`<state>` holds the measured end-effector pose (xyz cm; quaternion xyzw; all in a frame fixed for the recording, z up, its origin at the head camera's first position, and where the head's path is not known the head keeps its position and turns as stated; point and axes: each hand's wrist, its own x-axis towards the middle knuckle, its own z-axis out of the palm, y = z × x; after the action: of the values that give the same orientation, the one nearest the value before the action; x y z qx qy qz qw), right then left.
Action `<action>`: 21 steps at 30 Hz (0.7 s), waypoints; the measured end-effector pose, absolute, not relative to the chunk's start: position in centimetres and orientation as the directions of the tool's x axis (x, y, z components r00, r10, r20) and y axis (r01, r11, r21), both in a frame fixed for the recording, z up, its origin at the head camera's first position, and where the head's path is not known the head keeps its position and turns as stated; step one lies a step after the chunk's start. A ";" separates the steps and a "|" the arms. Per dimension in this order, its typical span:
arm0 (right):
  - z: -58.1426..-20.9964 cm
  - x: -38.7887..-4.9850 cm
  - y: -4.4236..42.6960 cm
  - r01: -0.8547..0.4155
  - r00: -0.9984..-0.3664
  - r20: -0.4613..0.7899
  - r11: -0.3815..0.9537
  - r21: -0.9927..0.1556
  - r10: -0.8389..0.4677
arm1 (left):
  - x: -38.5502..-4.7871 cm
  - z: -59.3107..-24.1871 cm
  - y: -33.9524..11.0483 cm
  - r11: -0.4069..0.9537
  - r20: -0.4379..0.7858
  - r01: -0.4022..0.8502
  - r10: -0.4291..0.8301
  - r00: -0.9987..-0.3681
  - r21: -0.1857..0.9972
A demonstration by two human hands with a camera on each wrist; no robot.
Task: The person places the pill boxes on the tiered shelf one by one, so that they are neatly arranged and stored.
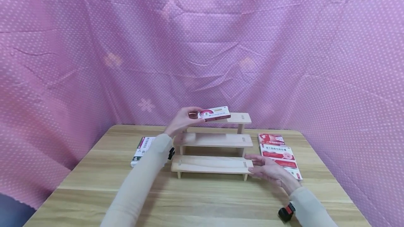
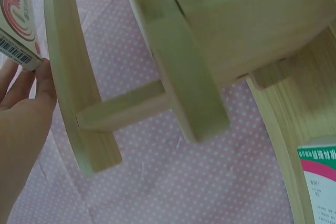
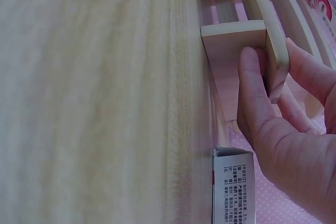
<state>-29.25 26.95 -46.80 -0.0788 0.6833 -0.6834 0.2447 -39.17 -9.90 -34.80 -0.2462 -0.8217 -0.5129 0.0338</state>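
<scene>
My left hand [image 1: 182, 121] holds a white medicine box [image 1: 217, 112] with dark pink arcs by its left end, at the top board of a three-tier wooden display stand [image 1: 212, 164]. Whether the box touches that board I cannot tell. In the left wrist view the fingers sit at the lower end of the box [image 2: 18, 17], partly cut off by the frame. My right hand [image 1: 272, 171] grips the right end of the stand's lowest board. The right wrist view has the thumb on one face of this board [image 3: 277, 59] and fingers on the other.
Several red-and-white medicine boxes [image 1: 279, 155] lie in a column right of the stand, close to my right hand. On the left, white boxes [image 1: 143, 147] lie partly behind my left forearm. A pink dotted curtain [image 1: 202, 45] hangs behind the wooden table [image 1: 202, 199].
</scene>
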 end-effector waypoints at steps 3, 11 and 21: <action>-46.8 -29.2 27.0 0.231 -0.864 -0.230 0.053 -0.972 -0.448 | -39.2 -34.8 -9.2 0.341 0.303 0.435 0.376 -0.875 0.833; -46.7 -29.2 27.0 0.244 -0.860 -0.234 0.037 -0.969 -0.453 | -39.6 -34.7 -7.5 0.331 0.257 0.413 0.424 -0.868 0.849; -46.6 -29.1 27.1 0.265 -0.866 -0.256 0.040 -0.963 -0.429 | -40.2 -34.3 -5.7 0.431 0.237 0.445 0.455 -0.859 0.785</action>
<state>-29.13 27.06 -46.57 -0.0607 0.6758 -0.6903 0.2514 -40.18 -5.73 -34.29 -0.2658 -0.8460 -0.4622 -0.0052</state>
